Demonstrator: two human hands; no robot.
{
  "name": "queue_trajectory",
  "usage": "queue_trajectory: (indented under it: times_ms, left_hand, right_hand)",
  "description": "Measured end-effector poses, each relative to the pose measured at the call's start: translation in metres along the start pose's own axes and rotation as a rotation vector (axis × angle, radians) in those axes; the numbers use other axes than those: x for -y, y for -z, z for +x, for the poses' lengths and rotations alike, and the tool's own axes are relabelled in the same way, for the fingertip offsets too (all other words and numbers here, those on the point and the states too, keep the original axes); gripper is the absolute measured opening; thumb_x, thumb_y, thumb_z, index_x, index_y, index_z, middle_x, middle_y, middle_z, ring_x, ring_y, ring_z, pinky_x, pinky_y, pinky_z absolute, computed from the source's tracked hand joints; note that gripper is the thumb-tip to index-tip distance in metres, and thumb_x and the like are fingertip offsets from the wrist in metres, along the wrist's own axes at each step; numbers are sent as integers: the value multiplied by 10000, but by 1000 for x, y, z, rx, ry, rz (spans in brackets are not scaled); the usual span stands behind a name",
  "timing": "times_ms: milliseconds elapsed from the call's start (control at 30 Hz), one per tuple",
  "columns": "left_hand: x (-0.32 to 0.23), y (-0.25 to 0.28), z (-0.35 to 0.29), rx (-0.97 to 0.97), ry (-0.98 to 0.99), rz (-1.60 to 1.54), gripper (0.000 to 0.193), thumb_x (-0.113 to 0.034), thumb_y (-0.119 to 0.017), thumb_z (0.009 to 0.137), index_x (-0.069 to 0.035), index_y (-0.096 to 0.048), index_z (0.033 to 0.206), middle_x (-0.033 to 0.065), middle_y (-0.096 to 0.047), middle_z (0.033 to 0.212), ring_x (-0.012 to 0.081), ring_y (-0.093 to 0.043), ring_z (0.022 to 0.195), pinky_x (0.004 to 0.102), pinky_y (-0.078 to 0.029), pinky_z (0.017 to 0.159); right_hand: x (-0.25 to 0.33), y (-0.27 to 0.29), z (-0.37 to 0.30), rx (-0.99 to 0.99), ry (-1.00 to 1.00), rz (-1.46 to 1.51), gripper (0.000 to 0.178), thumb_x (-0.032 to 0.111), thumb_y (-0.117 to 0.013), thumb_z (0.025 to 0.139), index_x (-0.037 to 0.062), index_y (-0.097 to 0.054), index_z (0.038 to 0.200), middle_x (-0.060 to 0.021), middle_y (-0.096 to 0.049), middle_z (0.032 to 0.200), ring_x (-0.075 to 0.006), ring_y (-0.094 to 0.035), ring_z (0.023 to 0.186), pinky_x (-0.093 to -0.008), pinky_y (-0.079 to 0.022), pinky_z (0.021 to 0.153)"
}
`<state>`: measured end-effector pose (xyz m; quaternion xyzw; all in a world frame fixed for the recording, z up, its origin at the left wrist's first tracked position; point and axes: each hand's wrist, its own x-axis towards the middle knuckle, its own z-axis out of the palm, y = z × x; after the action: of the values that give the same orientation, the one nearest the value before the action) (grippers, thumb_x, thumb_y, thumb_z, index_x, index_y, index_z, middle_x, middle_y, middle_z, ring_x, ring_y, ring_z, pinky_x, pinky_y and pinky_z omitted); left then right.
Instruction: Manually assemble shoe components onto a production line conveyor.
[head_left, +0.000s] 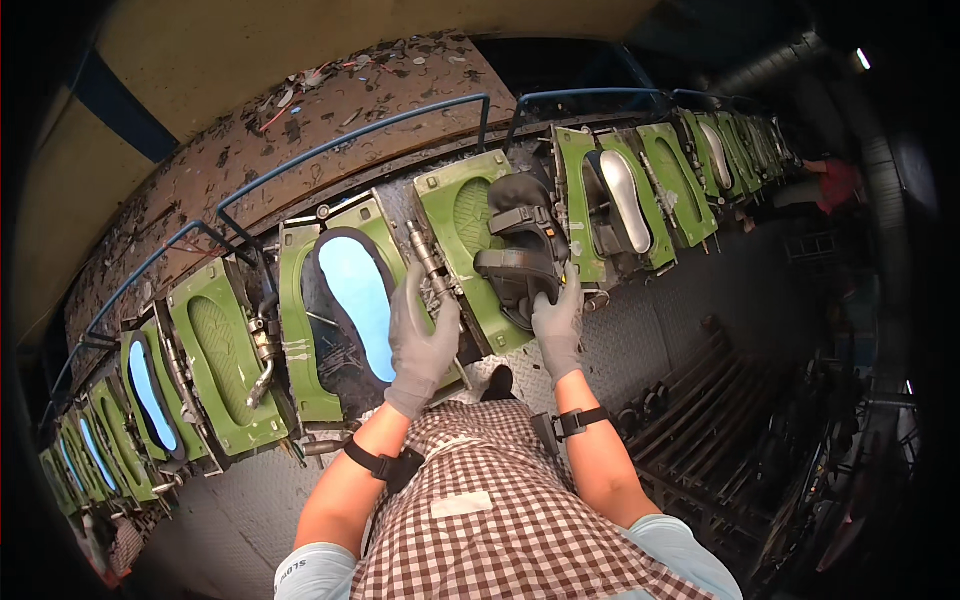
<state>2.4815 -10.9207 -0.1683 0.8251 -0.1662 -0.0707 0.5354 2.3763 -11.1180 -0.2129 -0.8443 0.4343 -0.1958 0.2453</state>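
Note:
A black strapped sandal [518, 262] with buckles stands over an open green mould [462, 205]. My gloved right hand [560, 328] grips its near end, thumb on one side and fingers along the other. To the left, my gloved left hand [424, 338] has its fingers stretched out and its thumb apart, beside the lower right edge of a light-blue shoe sole form [357, 295]. That form has a dark rim and lies in another green mould [296, 335]. Between the two moulds runs a metal hinge fitting [428, 258]. What the left fingertips touch cannot be made out.
More green moulds curve away to both sides, some with blue forms [150, 390] and others with silver ones [626, 202]. Blue rails [360, 135] run behind them, before a scrap-littered brown surface [240, 150]. A dark rack [700, 430] stands at right. A person in red [838, 186] is far right.

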Motion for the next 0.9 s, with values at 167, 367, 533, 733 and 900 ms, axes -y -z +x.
queue_trajectory:
  times_ms: [167, 367, 533, 733, 900]
  left_hand:
    - [-26, -127, 32, 374, 612, -780, 482, -204, -702, 916, 79, -580, 1286, 149, -692, 1167, 235, -658, 1065, 346, -519, 916]
    - [-128, -254, 35, 36, 662, -539, 157, -159, -653, 968, -10, -638, 921, 21, -655, 803, 116, -594, 705, 321, -482, 632]
    - [-53, -403, 38, 319, 585, -816, 286, -175, -697, 932, 6, -596, 1128, 98, -640, 1023, 171, -612, 958, 322, -495, 853]
    - [-102, -420, 69, -15, 430, -602, 832, -81, -633, 847, 5, -237, 1573, 245, -466, 1487, 342, -469, 1383, 410, -411, 1120]
    - [-50, -449, 155, 238, 643, -859, 611, -276, -765, 871, 27, -558, 1360, 110, -674, 1198, 193, -661, 1016, 329, -544, 892]
  right_hand:
    - [14, 44, 41, 308, -277, 856, 587, -78, -547, 895, -67, -413, 1467, -188, -546, 1423, -233, -522, 1318, -328, -395, 1113]
    - [-79, 113, 132, 171, -393, 421, 371, 240, -729, 926, -43, -607, 1133, -85, -653, 1023, -187, -613, 868, -326, -516, 841]
    - [-164, 128, 213, 246, -807, 1276, 167, 234, -632, 991, 78, -652, 1049, -44, -696, 971, -209, -663, 757, -361, -558, 752]
    - [-260, 156, 274, 425, -1166, 1546, 226, 204, -650, 972, 178, -620, 1195, 35, -623, 829, -171, -642, 841, -437, -554, 819]
    - [-253, 141, 320, 543, -1003, 1794, 187, 169, -638, 998, 167, -604, 1182, 52, -545, 731, -150, -577, 697, -439, -536, 839]
